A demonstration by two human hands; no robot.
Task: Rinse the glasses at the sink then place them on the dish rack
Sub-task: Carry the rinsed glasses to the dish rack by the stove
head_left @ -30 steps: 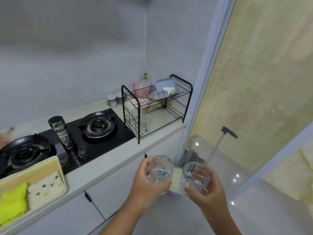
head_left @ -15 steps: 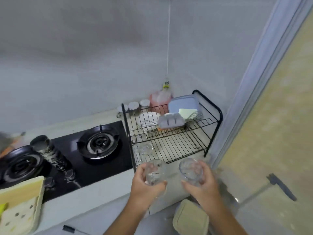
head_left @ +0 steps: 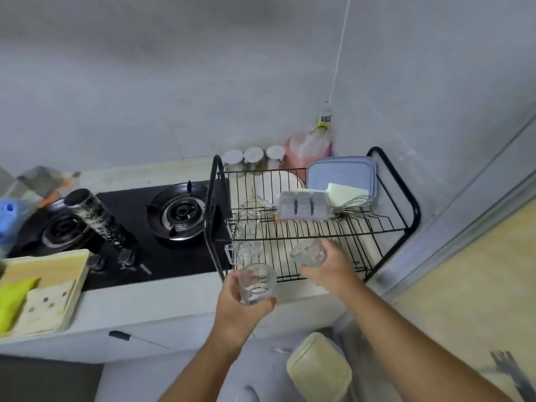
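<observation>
My left hand (head_left: 240, 309) grips a clear ribbed glass (head_left: 256, 282) upright in front of the counter edge, just short of the black wire dish rack (head_left: 319, 227). My right hand (head_left: 330, 265) holds a second ribbed glass (head_left: 308, 252), tilted, over the front of the rack's lower shelf. Two more clear glasses (head_left: 246, 250) stand on that lower shelf at its left end.
The rack's upper shelf carries a white plate (head_left: 275, 184), whisks, a grey tray and a blue lidded box (head_left: 342, 172). A black gas hob (head_left: 162, 224) with a patterned tumbler lies left of the rack. A wooden tray with cloths (head_left: 43, 288) sits far left. A cream bin (head_left: 319, 369) stands on the floor.
I have closed in on the rack. My right hand has carried its glass forward over the lower shelf, while my left hand stays at the counter edge with its glass.
</observation>
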